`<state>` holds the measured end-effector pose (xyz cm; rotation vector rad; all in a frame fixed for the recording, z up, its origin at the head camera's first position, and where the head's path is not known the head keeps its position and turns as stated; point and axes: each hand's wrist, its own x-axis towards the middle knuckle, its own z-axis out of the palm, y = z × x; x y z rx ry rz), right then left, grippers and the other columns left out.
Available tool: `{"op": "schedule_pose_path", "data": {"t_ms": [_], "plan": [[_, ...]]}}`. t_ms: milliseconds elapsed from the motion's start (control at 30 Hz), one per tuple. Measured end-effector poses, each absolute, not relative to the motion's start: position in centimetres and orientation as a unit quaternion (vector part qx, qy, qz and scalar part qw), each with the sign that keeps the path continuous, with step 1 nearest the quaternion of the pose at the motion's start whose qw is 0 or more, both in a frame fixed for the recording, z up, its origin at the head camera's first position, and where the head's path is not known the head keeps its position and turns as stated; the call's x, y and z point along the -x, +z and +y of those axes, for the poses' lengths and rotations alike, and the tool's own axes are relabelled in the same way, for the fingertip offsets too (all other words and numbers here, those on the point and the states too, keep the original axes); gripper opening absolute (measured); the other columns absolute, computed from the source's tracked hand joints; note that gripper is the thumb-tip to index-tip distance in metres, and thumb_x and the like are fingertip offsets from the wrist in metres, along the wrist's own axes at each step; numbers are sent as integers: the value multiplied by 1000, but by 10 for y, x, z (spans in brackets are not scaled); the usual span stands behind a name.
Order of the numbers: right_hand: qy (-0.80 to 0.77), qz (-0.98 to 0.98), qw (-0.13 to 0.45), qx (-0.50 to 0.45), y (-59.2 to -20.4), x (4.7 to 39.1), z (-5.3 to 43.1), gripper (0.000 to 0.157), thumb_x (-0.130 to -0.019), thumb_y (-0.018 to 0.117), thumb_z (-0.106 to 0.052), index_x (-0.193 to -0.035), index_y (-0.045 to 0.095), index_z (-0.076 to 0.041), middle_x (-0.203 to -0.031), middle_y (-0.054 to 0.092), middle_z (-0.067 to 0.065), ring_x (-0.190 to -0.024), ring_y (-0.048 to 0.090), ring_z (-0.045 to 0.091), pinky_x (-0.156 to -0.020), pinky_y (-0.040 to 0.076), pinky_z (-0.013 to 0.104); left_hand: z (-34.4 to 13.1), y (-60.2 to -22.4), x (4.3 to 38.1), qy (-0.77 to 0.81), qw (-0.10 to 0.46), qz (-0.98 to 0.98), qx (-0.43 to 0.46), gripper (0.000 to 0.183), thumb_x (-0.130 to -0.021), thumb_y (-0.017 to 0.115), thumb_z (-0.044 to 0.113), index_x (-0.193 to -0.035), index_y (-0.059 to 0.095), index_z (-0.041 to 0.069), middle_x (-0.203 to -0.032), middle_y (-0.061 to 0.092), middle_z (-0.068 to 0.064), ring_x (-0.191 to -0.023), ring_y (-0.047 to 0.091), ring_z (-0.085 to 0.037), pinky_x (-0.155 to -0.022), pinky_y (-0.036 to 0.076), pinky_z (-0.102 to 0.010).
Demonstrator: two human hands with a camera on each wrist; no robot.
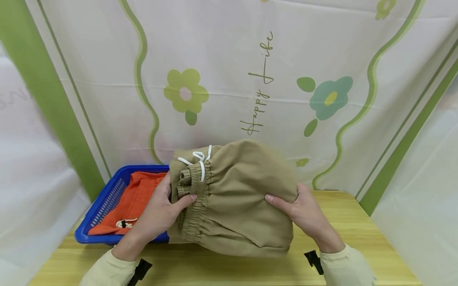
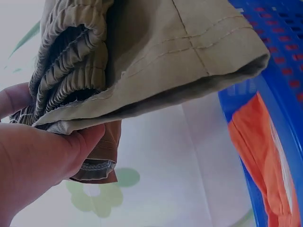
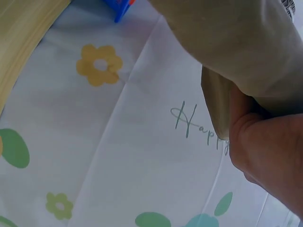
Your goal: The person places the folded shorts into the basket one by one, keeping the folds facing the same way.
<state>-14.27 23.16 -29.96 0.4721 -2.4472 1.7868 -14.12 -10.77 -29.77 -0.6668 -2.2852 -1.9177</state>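
Folded khaki pants (image 1: 247, 198) are held up above the table between both hands, with a gathered elastic waistband and a white drawstring (image 1: 202, 159) at the left end. My left hand (image 1: 161, 206) grips the waistband end, thumb on top and fingers behind. In the left wrist view, a stitched hem (image 2: 189, 56) hangs out beside the gathered waistband (image 2: 71, 52). My right hand (image 1: 307, 212) pinches the rounded folded end, its thumb on the near face. Most of the right fingers are hidden behind the cloth.
A blue plastic basket (image 1: 101, 198) stands at the left of the wooden table (image 1: 358, 238), partly behind the pants. An orange garment (image 1: 137, 198) with a pale cord lies in it. A white curtain (image 1: 229, 51) with printed flowers hangs behind.
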Motion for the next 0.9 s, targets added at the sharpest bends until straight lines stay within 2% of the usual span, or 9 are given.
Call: {"op": "schedule_pose_path", "data": {"t_ms": [233, 433, 533, 733, 900], "plan": [[590, -790, 29, -165, -294, 153, 210, 48, -89, 81, -22, -129, 58, -9, -120, 66, 11, -105, 66, 29, -91, 54, 42, -128, -287, 140, -628, 51, -752, 196, 71, -99, 66, 8, -158, 30, 23, -141, 52, -11, -120, 59, -22, -89, 55, -31], [625, -760, -2, -179, -288, 163, 187, 53, -89, 81, -19, -134, 54, -7, -124, 63, 14, -109, 65, 29, -93, 53, 44, -148, -277, 137, -622, 55, -763, 167, 59, -101, 64, 12, -152, 34, 13, -134, 55, -18, -109, 65, -19, -82, 58, -36], [637, -748, -17, -183, -286, 168, 175, 54, -89, 80, -18, -134, 53, -7, -124, 63, 15, -110, 65, 29, -93, 53, 44, -159, -274, 138, -617, 59, -767, 166, 59, -102, 63, 13, -153, 33, 13, -135, 54, -19, -108, 65, -19, -80, 59, -38], [648, -735, -25, -197, -289, 184, 151, 46, -89, 80, -15, -128, 58, -5, -120, 66, 15, -105, 67, 29, -91, 55, 44, -181, -271, 145, -602, 60, -779, 165, 54, -103, 62, 16, -151, 36, 17, -132, 54, -17, -106, 66, -21, -78, 59, -40], [649, -730, -36, -210, -291, 197, 133, 51, -89, 80, -14, -133, 56, -6, -122, 65, 13, -108, 66, 27, -93, 54, 43, -198, -271, 152, -595, 66, -786, 153, 46, -103, 62, 15, -144, 41, 16, -123, 59, -11, -100, 68, -20, -75, 60, -40]]}}
